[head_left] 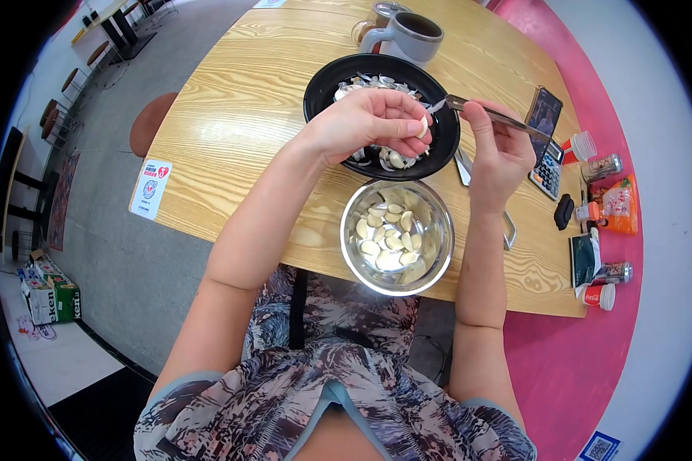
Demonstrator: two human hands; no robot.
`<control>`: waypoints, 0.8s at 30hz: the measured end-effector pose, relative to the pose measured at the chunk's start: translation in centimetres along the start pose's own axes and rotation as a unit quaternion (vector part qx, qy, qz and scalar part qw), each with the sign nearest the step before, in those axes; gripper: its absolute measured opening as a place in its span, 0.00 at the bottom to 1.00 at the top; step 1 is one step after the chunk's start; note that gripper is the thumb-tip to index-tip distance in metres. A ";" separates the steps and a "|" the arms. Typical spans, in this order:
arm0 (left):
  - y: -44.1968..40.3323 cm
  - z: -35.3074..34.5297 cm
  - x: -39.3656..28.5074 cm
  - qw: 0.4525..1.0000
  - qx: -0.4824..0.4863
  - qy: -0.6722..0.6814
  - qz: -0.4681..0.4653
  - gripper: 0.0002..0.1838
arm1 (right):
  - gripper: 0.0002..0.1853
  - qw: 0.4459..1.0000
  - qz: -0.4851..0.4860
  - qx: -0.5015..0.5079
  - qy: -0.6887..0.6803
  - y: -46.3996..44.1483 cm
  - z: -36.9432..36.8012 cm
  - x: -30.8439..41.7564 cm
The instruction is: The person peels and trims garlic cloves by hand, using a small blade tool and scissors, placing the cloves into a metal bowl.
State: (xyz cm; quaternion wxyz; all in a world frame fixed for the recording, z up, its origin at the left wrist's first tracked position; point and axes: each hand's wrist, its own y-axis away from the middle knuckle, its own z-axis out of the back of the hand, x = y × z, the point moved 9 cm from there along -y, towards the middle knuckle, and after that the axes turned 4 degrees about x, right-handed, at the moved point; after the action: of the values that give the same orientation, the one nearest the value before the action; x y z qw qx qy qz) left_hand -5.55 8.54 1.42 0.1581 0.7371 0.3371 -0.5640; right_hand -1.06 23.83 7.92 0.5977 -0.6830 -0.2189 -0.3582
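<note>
A small eatery, it seems, from its stools (98, 53), wooden table (231, 107) and QR-code sticker (601, 447).

Green carton (67, 301) way left of left hand (373, 121): "eken" and "ken" legible, lol. Red-labelled tub (594, 296) well right of right hand (506, 147): pretty sure "Coca-Cola". Heart sticker (151, 189) left of left hand: print too tiny. QR sign (600, 446) lower right of right hand.
</note>
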 end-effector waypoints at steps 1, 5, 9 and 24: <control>0.1 0.0 0.0 1.000 -0.004 -0.011 0.006 0.12 | 0.06 1.000 0.000 0.000 0.000 -0.1 0.1 0.0; 0.1 0.8 -0.2 0.999 -0.041 -0.005 -0.011 0.13 | 0.05 0.999 -0.011 -0.006 0.045 -0.3 0.4 -0.9; 0.1 1.5 -0.7 0.997 -0.056 0.029 -0.035 0.13 | 0.07 0.966 -0.021 0.130 0.222 0.0 -2.2 -1.7; 0.1 1.6 -0.7 0.990 -0.104 -0.086 -0.041 0.12 | 0.07 0.991 0.029 0.078 0.108 0.0 -2.0 0.1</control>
State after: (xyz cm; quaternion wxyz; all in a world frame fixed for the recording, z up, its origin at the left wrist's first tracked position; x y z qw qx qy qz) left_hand -6.73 7.28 1.61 0.2389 0.6510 0.4093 -0.5930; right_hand -1.47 21.90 8.05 0.6792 -0.5977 -0.1604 -0.3946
